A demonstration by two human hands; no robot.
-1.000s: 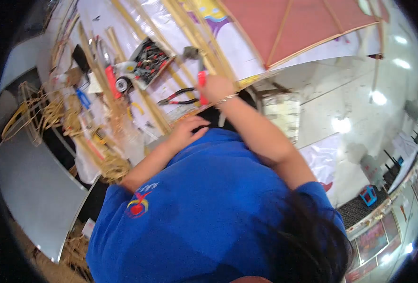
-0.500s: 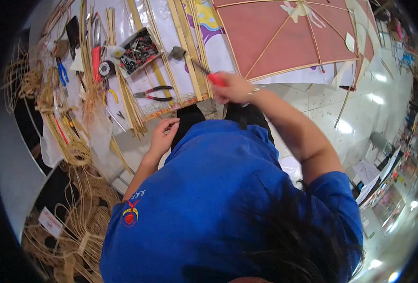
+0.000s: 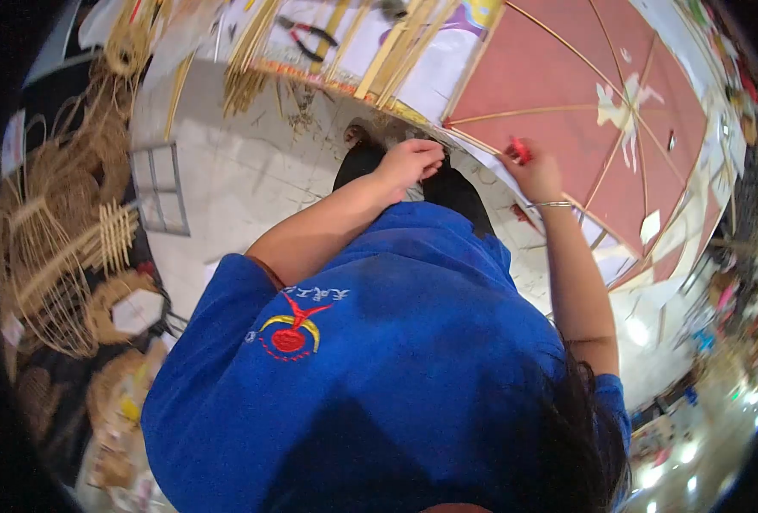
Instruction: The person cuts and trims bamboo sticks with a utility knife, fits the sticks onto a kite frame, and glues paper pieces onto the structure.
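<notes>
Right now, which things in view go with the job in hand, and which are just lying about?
Likely part of the job:
- red object, in the right hand
- red sheet with thin sticks, beside that hand

Seemingly just lying about:
- pliers
- wood strips
- brown woven pieces, off to the left

One head-worn view, close above the blue shirt (image 3: 387,368), facing steeply down

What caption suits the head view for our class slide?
Right hand gripping something red beside a stick-ribbed reddish panel, left hand loosely curled.
</notes>
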